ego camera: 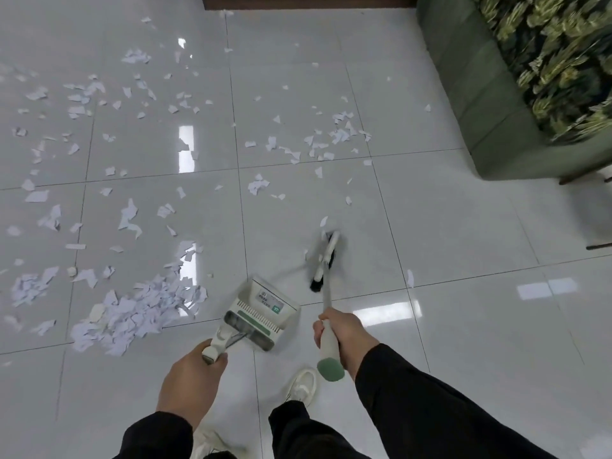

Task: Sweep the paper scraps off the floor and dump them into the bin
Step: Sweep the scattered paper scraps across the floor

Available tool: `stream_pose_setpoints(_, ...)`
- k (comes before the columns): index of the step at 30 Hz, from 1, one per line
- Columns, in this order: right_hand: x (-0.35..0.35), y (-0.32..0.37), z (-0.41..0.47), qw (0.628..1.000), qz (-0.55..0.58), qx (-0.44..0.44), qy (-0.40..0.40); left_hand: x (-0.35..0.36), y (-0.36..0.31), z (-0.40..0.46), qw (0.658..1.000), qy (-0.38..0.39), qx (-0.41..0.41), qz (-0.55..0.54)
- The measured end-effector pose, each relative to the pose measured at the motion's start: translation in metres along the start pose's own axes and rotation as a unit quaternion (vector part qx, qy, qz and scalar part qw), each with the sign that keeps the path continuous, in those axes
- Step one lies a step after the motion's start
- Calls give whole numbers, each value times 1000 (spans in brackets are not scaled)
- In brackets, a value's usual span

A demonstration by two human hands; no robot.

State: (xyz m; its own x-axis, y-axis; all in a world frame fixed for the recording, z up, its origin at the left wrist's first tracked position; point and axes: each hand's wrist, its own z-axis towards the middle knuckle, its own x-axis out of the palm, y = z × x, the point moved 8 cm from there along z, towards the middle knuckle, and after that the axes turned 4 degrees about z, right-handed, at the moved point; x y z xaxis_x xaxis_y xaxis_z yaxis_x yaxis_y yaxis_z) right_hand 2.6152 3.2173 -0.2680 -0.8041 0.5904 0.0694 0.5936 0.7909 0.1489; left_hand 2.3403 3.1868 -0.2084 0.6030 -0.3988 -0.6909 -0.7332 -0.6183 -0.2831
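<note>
White paper scraps lie scattered over the glossy tiled floor, with a dense pile [139, 313] at the lower left and a looser cluster [331, 140] farther ahead. My left hand [192, 379] grips the handle of a white and green dustpan [261, 313], which stands just right of the pile. My right hand [344, 336] grips the broom handle [329, 346]. The broom's dark-bristled head [324, 260] rests on the floor ahead of the dustpan, with a few scraps beside it. No bin is in view.
A green upholstered seat with a leaf-patterned cushion [516, 94] fills the upper right corner. A dark wooden base [298, 1] runs along the top edge. My white shoe [303, 385] and black trouser legs are at the bottom.
</note>
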Motion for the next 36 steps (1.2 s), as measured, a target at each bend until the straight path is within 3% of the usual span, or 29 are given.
stream_pose_setpoints(7, -66, 54, -27, 998, -21, -48, -28, -11, -47, 12, 1000, -19, 12, -8)
stream_pose_setpoints(15, -202, 119, -32, 979, -72, -104, -158, -24, -102, 59, 998, -43, 43, -1)
stream_pose_setpoints(19, -220, 142, -20, 977, -71, -108, -171, -41, -110, 89, 999, -44, 32, 4)
stream_pose_setpoints(25, -138, 106, 21, 984, -82, -53, -150, -73, -85, 121, 999, -40, 19, 12)
stream_pose_setpoints(27, -62, 82, 37, 989, -93, -45, -102, -95, -69, 138, 999, -30, 14, 8)
stream_pose_setpoints(31, 50, 51, 34, 990, -106, -45, -80, -106, -59, 150, 999, 2, 37, 39)
stream_pose_setpoints(36, 185, 39, 26, 985, -166, -41, -21, -126, -29, 171, 1000, 16, 15, -17)
